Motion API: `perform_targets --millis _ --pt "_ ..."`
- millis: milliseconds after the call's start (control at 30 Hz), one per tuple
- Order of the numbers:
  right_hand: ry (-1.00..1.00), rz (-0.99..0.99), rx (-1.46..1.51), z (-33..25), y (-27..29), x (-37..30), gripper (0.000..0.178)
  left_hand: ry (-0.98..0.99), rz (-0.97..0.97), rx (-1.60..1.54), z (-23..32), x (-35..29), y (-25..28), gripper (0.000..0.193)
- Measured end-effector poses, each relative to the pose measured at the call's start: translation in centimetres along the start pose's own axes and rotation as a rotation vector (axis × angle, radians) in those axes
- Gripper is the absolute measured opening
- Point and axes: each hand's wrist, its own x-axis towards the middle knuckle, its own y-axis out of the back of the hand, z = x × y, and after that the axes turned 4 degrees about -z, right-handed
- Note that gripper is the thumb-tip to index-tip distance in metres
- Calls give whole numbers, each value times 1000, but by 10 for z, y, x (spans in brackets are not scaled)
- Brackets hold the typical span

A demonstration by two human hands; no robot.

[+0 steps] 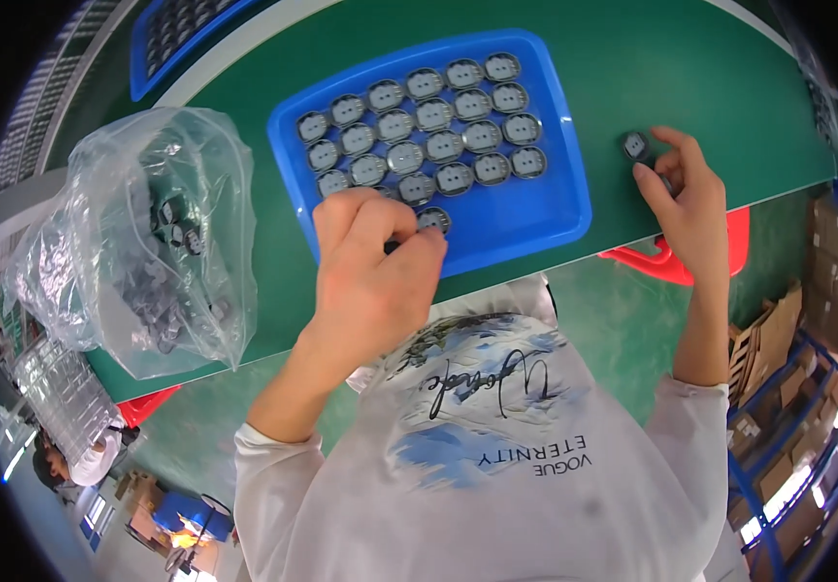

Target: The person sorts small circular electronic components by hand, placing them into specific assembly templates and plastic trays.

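Note:
A shallow blue tray (506,228) holds several rows of round grey parts with metal rims and small holes in their faces. My left hand (372,272) reaches over the tray's near left side, fingers curled, with its thumb and fingertips at a round grey part (432,221) in the nearest row. Something dark shows under its fingers, mostly hidden. To the right of the tray, my right hand (688,199) is over the green table, thumb and index finger at the edges of a dark round part (635,145). Another dark piece is partly visible among its fingers.
A clear plastic bag (215,184) with loose grey parts stands left of the tray on the green table (623,58). Another blue tray (139,73) is at the far left. Red stools (666,264) show below the table edge; shelving with cartons (792,388) stands right.

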Motion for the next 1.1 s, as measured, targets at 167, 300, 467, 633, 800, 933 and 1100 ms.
perform_targets --millis 167,300,467,633,800,933,1100 --pt "86 51 21 9 -2 -3 30 109 -91 20 4 4 1 13" --pt "234 74 -64 11 -2 6 26 149 -134 3 2 5 7 14" --pt "304 69 -56 16 -1 11 24 153 -122 -13 -1 5 7 16" --pt "406 17 -151 18 2 14 15 150 -149 3 0 7 17 20" --pt "421 58 -158 7 5 12 11 214 121 8 -12 -4 37 16" --pt "610 50 -142 -32 1 2 14 359 393 -141 -23 -38 34 7" --pt "880 -166 -105 -81 -29 8 15 492 554 -280 -20 -58 12 6"
